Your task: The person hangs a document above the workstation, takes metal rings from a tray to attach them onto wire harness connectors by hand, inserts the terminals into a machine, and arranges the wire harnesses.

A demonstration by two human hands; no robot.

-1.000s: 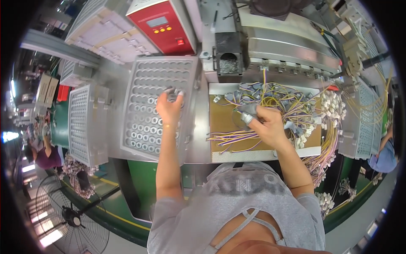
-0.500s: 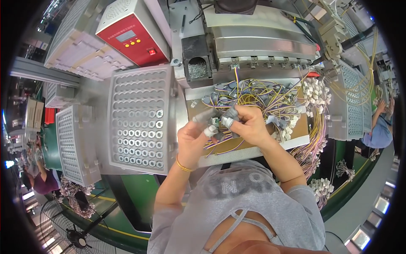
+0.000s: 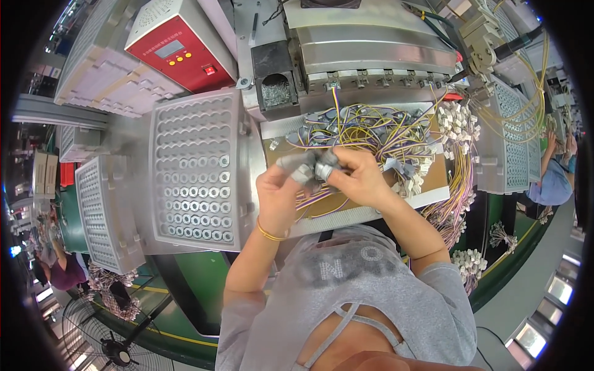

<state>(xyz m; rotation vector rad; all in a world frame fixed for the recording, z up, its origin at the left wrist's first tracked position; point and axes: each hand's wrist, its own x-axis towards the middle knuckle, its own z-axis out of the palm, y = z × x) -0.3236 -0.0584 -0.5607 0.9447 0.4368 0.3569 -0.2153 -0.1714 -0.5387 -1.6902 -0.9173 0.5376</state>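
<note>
My left hand [image 3: 276,191] and my right hand [image 3: 356,178] meet above the front of a cardboard-lined tray [image 3: 440,179], fingertips nearly touching. Both have grey-white coverings on the fingertips, and the fingers of each are pinched closed. Whatever lies between them is hidden by the fingers and blurred. Purple and yellow wires [image 3: 309,201] run out just below the fingertips. Right behind the hands lies a tangled heap of yellow and purple wires [image 3: 371,127] with small grey parts. White connectors [image 3: 416,179] lie at the heap's right side.
A pale tray with rows of round metal parts [image 3: 195,191] stands to the left. Behind are a red-fronted control box [image 3: 182,55], a black bin of clear bits [image 3: 276,93] and a metal fixture [image 3: 377,52] bearing pliers [image 3: 430,23]. Bundled wires [image 3: 455,185] hang at the right.
My hands have come closer together, and the small greenish piece seen between them is now covered by the fingers. The whole view has shifted slightly.
</note>
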